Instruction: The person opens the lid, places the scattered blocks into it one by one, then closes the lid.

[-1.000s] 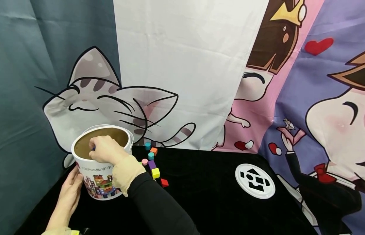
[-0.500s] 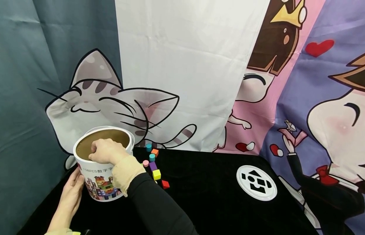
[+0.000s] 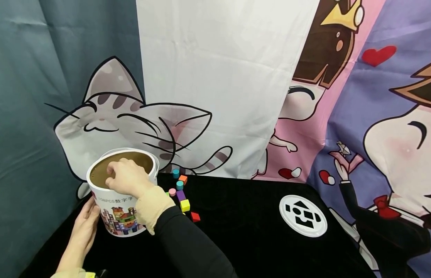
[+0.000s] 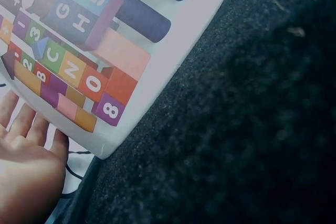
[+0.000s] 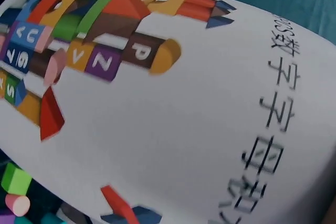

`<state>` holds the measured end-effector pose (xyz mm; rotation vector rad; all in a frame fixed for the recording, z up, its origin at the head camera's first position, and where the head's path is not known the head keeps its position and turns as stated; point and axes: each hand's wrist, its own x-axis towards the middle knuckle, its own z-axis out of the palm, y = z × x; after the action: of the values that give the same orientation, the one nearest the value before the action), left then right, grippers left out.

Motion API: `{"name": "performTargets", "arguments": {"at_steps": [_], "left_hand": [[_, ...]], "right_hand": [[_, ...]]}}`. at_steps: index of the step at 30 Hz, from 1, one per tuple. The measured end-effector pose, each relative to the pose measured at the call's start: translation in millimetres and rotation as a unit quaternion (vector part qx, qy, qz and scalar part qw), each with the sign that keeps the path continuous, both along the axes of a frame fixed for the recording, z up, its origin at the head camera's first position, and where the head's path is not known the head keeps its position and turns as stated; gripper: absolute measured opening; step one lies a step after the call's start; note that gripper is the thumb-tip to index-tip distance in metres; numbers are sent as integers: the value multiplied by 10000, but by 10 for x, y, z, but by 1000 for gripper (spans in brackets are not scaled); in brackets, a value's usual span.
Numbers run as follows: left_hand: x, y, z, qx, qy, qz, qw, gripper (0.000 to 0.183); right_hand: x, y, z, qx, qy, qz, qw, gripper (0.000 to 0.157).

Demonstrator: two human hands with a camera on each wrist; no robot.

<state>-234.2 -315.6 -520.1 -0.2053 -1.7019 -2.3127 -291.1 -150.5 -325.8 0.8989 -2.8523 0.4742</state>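
A white bucket (image 3: 118, 210) with printed block pictures and lettering stands at the left of the black cloth. My right hand (image 3: 128, 178) is over its mouth, fingers bent down inside the rim. Between the thumb and index finger a gap shows, with nothing seen in it; the other fingertips are hidden. Against the bucket's left side rests my left hand (image 3: 85, 224), its fingers extended along the wall. The left wrist view shows these fingers (image 4: 39, 129) beside the printed wall. From the right wrist the bucket's wall (image 5: 173, 129) fills most of the view.
Several small coloured blocks lie right of the bucket, among them a yellow cube (image 3: 185, 205), a red block (image 3: 195, 217) and a purple block (image 3: 181, 195). A round white lid (image 3: 303, 215) with shaped holes lies farther right. Printed curtains (image 3: 215, 77) hang behind.
A dark blue piece showed at my right fingers one second ago and is now out of sight. That hand dipped, then rose slightly with thumb and index apart. The left hand stays at the bucket.
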Motion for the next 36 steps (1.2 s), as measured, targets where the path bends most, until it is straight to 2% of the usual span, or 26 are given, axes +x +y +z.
{"name": "performTargets", "arguments": {"at_steps": [7, 11, 16, 21, 24, 29, 31, 36], "left_hand": [[-31, 108, -91, 121, 47, -44, 9999, 63], [-27, 89, -102, 220, 167, -58, 9996, 56], [16, -23, -94, 302, 303, -87, 9990, 49], [1, -69, -94, 392, 416, -130, 9983, 46], [-4, -67, -112, 453, 484, -172, 9977, 44], [2, -61, -128, 505, 577, -240, 9968, 45], [-8, -55, -125, 538, 611, -258, 9963, 45], [-53, -34, -112, 563, 652, -342, 9957, 45]], "right_hand": [[-6, 387, 6, -788, 78, 892, 9929, 19], [63, 695, -47, -1183, 150, 907, 9887, 20], [210, 1011, -161, -1682, 405, 576, 9832, 21], [298, 1363, -404, -1626, 558, 373, 9844, 23], [328, 1576, -609, -1563, 280, 216, 9871, 21], [386, 1847, -930, -1104, -316, -405, 9926, 23], [393, 1920, -1041, -825, -389, -640, 9938, 25], [366, 2036, -1266, -658, -532, -961, 9918, 27]]}}
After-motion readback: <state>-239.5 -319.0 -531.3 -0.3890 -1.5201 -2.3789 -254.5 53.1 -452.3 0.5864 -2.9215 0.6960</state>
